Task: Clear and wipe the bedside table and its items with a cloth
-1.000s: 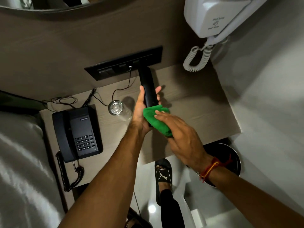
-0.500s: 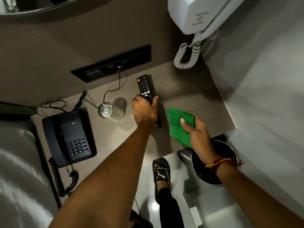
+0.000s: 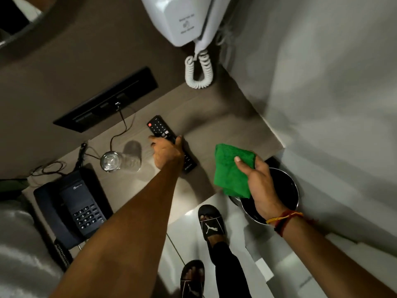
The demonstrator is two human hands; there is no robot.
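A black remote control point(image 3: 160, 128) lies flat, buttons up, on the wooden bedside table point(image 3: 225, 117). My left hand point(image 3: 167, 152) is laid over its middle, fingers curled round its sides. My right hand point(image 3: 258, 179) grips a folded green cloth point(image 3: 231, 172) over the table's front right corner, apart from the remote. A clear drinking glass point(image 3: 110, 161) stands left of the remote. A black desk phone point(image 3: 71, 206) sits at the table's left end.
A white wall-mounted unit point(image 3: 182, 18) with a coiled cord point(image 3: 198, 70) hangs over the table's back right. A black socket panel point(image 3: 107, 100) with a cable is on the back wall. A metal bin point(image 3: 294, 186) stands below the table's right edge. Bedding point(image 3: 19, 254) lies left.
The remote went from upright in my left hand, with the cloth against it, to lying flat on the table. My right hand drew the cloth away to the right.
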